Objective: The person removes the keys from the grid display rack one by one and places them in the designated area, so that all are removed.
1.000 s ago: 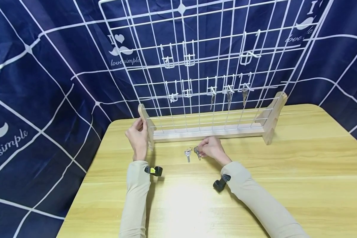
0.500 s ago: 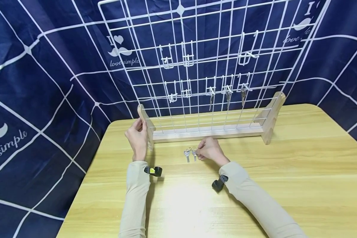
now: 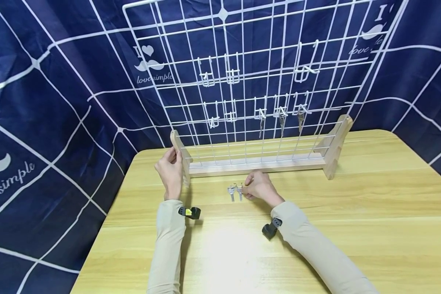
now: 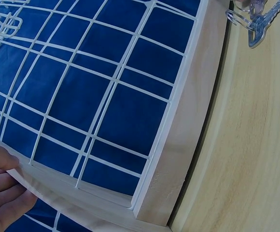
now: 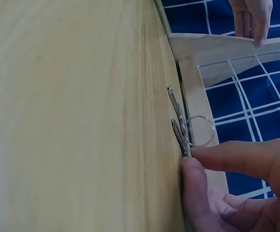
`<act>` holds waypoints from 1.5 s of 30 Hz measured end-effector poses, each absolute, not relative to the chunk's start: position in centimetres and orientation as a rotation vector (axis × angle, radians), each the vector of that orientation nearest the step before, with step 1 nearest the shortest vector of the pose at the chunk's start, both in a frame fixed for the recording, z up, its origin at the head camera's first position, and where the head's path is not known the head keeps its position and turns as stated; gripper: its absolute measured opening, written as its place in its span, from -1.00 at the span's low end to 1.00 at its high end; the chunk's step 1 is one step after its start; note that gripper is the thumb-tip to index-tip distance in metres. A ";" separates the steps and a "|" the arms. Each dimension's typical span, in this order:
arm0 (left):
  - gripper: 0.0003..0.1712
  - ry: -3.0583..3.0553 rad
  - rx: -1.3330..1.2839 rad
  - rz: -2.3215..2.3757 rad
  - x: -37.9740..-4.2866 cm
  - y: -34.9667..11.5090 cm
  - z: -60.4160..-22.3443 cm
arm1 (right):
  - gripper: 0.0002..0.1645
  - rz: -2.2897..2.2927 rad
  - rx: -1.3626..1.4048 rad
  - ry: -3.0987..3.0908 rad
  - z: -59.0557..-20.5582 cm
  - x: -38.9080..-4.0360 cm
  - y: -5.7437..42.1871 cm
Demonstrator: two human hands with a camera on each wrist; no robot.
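My left hand [image 3: 170, 173] grips the wooden side post [image 3: 181, 153] at the left end of a white wire grid rack, thumb and fingers on either side of it. Just in front of the rack's base bar, my right hand [image 3: 261, 187] pinches a silver key [image 3: 240, 192] between thumb and index finger. Beside it is a second silver key [image 3: 232, 192], nearly parallel. A thin metal ring [image 5: 214, 131] stands out beside the keys in the right wrist view. The keys [image 4: 266, 23] also show at the top of the left wrist view.
White hooks [image 3: 213, 121] hang in two rows on the grid. Three lower-row hooks toward the right bear darker keys [image 3: 282, 121]. A wooden base bar [image 3: 257, 165] and right side post [image 3: 337, 147] stand on the wooden table [image 3: 371, 228]. Dark blue cloth surrounds it.
The pinched key has shifted left and straightened, coming alongside the other key. My right hand has moved slightly left with it, while the left hand keeps its grip on the post.
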State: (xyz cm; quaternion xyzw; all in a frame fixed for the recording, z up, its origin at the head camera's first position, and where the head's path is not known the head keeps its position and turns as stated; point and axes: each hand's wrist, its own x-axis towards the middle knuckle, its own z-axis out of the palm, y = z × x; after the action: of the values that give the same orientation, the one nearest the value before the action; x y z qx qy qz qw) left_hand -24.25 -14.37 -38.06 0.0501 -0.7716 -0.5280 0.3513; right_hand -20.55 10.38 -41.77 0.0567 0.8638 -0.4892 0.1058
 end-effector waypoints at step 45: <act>-0.73 -1.992 0.109 -1.362 -24.2 -14.4 -38.2 | -0.76 -1.923 -0.248 3.346 -27.8 -21.2 12.9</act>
State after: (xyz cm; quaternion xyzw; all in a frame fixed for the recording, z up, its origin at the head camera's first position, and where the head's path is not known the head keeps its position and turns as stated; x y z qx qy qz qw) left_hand -24.21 -14.41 -38.19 0.0420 -0.7710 -0.5271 0.3549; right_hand -21.19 12.92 -27.83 -0.0599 0.8088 -0.4650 -0.3549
